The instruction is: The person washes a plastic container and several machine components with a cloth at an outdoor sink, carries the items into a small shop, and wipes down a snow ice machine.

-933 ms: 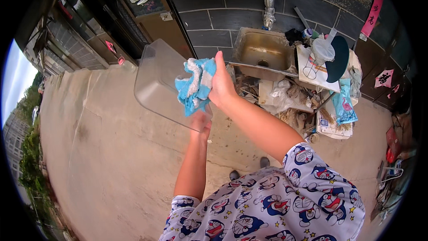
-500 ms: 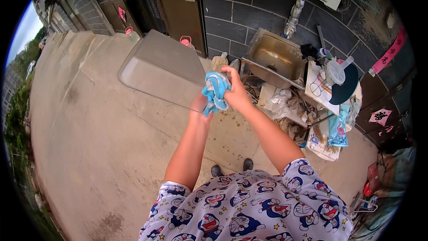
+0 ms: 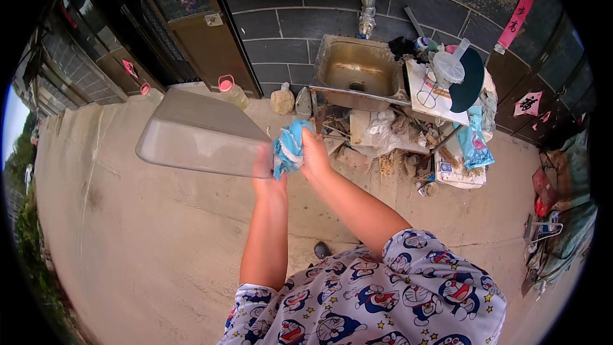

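A see-through, grey-tinted plastic box [image 3: 195, 137] is held out in front of me, tilted, its long side stretching to the left. My left hand [image 3: 264, 165] grips its right end; part of the fingers shows blurred through the plastic and the rest is hidden. My right hand [image 3: 313, 153] is closed round a bunched light-blue and white cloth [image 3: 290, 148], which presses against the box's right end, right beside my left hand. The right fingertips are mostly covered by the cloth.
A metal sink [image 3: 361, 99] stands against the dark tiled wall, with a cluttered white board [image 3: 440, 102] at its right. Plastic bags and debris [image 3: 389, 134] lie below. Pink-capped bottles [image 3: 233, 92] and a round jug [image 3: 282, 99] stand by the door [image 3: 214, 45].
My view has turned toward the right and the wall. The box and both hands sit farther left in the picture, and the cloth has shifted slightly along the box's end.
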`<state>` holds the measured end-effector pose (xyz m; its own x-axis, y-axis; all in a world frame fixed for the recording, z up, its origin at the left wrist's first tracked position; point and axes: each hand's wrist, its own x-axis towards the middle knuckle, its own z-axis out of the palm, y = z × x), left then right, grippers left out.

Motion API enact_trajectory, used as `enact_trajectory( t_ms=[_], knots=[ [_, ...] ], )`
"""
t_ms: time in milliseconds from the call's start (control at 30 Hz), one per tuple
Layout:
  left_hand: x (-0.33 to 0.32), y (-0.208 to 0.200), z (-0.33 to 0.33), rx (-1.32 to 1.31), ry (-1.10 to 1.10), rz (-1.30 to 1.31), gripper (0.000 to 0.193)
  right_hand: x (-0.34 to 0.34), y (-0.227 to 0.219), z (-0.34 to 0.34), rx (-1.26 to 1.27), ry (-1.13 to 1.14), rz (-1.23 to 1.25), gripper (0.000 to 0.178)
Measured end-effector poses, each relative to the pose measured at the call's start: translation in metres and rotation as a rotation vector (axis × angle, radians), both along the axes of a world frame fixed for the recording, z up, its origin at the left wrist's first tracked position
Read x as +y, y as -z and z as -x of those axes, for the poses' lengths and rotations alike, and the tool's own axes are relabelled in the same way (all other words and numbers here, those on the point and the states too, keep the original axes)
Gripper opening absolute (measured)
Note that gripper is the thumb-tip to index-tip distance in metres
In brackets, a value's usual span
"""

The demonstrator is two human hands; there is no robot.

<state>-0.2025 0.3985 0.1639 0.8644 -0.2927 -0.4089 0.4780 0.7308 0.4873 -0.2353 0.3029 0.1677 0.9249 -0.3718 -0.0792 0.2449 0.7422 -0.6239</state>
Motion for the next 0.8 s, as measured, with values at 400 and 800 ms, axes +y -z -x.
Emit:
enact_trajectory(
  t_ms=[400, 800],
  knots=[
    [-0.040, -0.003, -0.038, -0.089, 0.186, 0.049, 0.015, -0.033, 0.008, 0.017, 0.103, -0.055, 1.180, 0.056],
    [-0.119, 0.015, -0.091, 0.054, 0.234, 0.070, 0.004, -0.238, 0.007, -0.081, 0.224, -0.104, 0.201, 0.032]
  ],
)
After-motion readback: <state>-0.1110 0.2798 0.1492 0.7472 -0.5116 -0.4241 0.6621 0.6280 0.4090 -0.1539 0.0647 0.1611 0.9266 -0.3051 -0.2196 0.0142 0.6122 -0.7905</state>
